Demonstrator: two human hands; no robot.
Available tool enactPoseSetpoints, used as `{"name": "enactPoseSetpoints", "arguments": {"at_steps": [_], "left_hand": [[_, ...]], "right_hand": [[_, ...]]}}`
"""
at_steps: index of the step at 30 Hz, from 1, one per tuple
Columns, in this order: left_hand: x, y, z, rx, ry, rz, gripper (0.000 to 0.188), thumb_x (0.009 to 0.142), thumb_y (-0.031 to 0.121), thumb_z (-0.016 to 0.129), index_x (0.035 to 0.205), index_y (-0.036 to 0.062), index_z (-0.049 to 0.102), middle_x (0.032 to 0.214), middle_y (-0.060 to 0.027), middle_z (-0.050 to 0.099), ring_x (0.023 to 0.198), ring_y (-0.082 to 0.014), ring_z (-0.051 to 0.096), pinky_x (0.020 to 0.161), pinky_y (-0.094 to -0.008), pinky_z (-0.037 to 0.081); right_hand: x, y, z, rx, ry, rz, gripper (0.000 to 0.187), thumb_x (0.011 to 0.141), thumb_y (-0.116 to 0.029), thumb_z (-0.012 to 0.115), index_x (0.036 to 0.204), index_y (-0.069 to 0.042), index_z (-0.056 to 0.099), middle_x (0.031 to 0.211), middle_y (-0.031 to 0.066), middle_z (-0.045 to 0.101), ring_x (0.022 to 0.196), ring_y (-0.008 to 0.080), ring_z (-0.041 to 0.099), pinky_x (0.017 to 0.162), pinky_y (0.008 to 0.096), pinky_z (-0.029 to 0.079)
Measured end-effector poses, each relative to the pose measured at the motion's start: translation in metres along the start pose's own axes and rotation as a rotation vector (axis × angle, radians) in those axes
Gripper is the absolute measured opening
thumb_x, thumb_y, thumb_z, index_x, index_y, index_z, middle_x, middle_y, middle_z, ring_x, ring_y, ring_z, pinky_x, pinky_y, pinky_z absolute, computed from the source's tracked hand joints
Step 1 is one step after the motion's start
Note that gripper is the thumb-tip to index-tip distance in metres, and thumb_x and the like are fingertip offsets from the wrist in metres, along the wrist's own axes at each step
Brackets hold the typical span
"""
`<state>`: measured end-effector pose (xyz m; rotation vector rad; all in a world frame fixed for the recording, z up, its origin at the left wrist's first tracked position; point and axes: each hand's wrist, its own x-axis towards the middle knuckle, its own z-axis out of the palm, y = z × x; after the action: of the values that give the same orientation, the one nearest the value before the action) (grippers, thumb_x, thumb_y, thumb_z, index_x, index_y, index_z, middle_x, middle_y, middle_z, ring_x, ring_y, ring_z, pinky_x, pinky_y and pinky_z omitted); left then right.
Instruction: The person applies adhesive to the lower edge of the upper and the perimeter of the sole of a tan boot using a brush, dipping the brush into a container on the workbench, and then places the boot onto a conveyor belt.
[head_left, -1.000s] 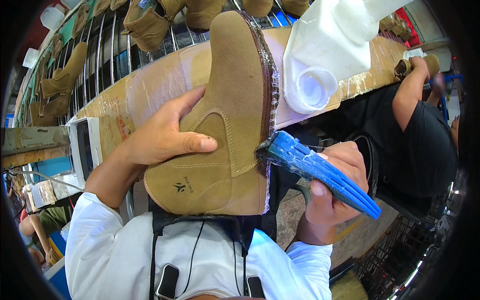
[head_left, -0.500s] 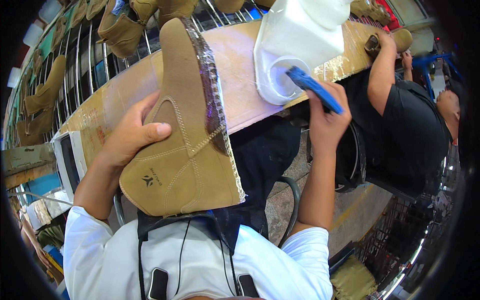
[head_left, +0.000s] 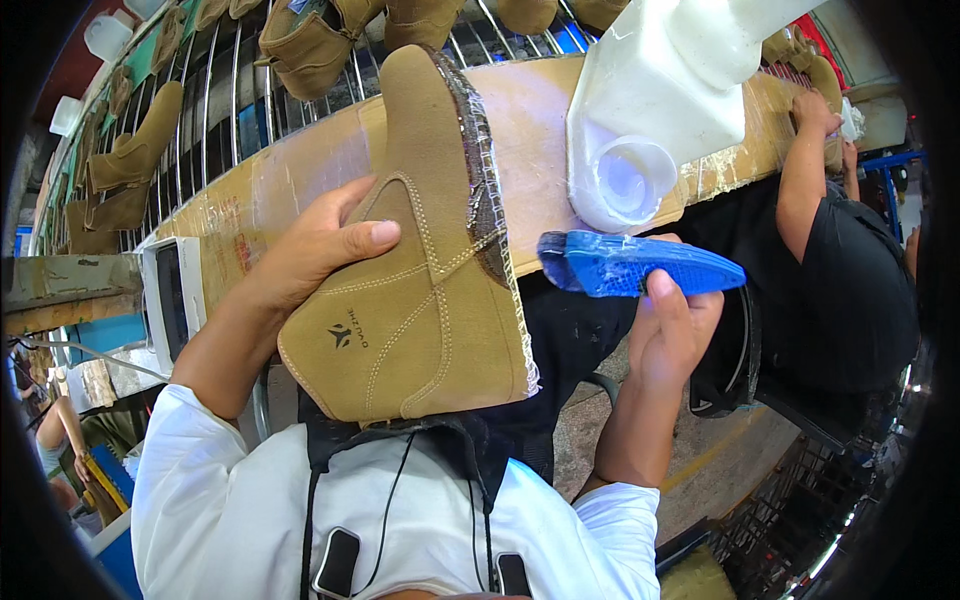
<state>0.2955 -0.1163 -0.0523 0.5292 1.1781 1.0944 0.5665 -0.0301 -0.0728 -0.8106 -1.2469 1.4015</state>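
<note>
A tan ankle boot [head_left: 400,250] lies on its side in front of me, its toe pointing away. White stitching runs along its seam, and a dark wet-looking band follows the bottom edge on the right. My left hand [head_left: 335,245] grips the boot from the left, thumb on top. In my right hand [head_left: 672,325] is a blue brush [head_left: 655,265], bristles pointing left toward the boot but apart from it. Just beyond the brush, a white plastic container [head_left: 640,110] has a round cup opening [head_left: 628,182] with whitish liquid inside.
Cardboard [head_left: 280,180] covers the curved bench under the container. Behind it a metal bar rack [head_left: 225,90] carries several tan boots [head_left: 310,50]. On the right a co-worker in black [head_left: 840,290] handles another boot. A white box-like object [head_left: 175,290] stands at my left.
My right hand has drawn the brush out of the cup opening, toward me and level, with its bristles now turned left. The left hand still holds the boot; the whole view has shifted.
</note>
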Motion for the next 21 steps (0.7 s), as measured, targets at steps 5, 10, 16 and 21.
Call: {"name": "enactPoseSetpoints", "arguments": {"at_steps": [5,10,16,21], "left_hand": [[-0.001,0.000,0.003,0.007,-0.056,0.012,0.081,0.074,0.032,0.076,0.134,-0.0053,0.037,0.121,-0.0146,0.054,0.106,-0.0181,0.058,0.090,-0.0292,0.047],[-0.001,-0.002,-0.002,0.009,-0.060,0.030,0.079,0.075,0.033,0.075,0.134,-0.0049,0.038,0.121,-0.0140,0.054,0.107,-0.0176,0.057,0.090,-0.0292,0.047],[-0.005,0.003,0.002,-0.016,-0.036,0.028,0.079,0.075,0.033,0.074,0.134,-0.0048,0.038,0.121,-0.0141,0.055,0.106,-0.0181,0.058,0.091,-0.0292,0.047],[-0.001,-0.001,0.004,-0.031,-0.054,0.049,0.078,0.075,0.033,0.073,0.134,-0.0050,0.038,0.121,-0.0139,0.055,0.106,-0.0183,0.059,0.091,-0.0290,0.047]], "right_hand": [[0.007,-0.014,0.017,-0.140,-0.202,-0.225,0.022,0.075,-0.009,0.069,0.089,0.007,0.064,0.086,0.0135,0.064,0.074,0.0157,0.058,0.069,0.0265,0.045],[0.000,-0.033,0.013,-0.230,-0.314,-0.201,0.020,0.067,-0.009,0.070,0.081,0.005,0.066,0.079,0.0145,0.064,0.068,0.0199,0.058,0.063,0.0279,0.043],[-0.007,-0.042,-0.001,-0.225,-0.310,-0.204,0.026,0.065,-0.016,0.073,0.080,0.004,0.066,0.073,0.0131,0.063,0.064,0.0192,0.056,0.061,0.0273,0.041],[-0.003,-0.040,0.014,-0.257,-0.228,-0.254,0.024,0.067,-0.013,0.072,0.083,0.004,0.067,0.079,0.0139,0.063,0.068,0.0197,0.057,0.062,0.0277,0.042]]}}
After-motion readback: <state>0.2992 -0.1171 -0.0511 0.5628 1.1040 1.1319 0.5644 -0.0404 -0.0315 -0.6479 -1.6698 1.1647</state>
